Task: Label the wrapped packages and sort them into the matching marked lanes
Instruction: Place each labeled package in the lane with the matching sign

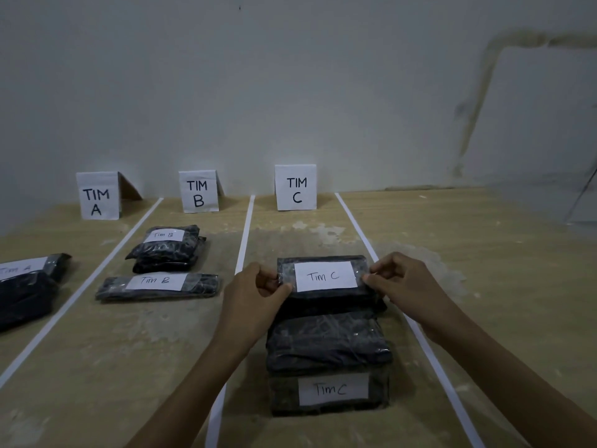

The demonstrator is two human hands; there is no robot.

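A black wrapped package (326, 297) with a white "Tim C" label (325, 276) lies in the lane under the "TIM C" sign (295, 188). My left hand (255, 295) pinches its left edge and my right hand (407, 282) pinches its right edge beside the label. Nearer to me in the same lane sits another black package (328, 363) with a "Tim C" label (332, 389) on its front side. Two packages marked "Tim B" (164, 248) (158, 286) lie in the middle lane. A "Tim A" package (26, 289) lies at the far left.
White tape lines (245, 234) (358, 234) (97, 276) split the wooden tabletop into lanes. Folded paper signs "TIM A" (97, 197) and "TIM B" (198, 192) stand at the back against a pale wall. Bare wood (500, 270) stretches to the right of the C lane.
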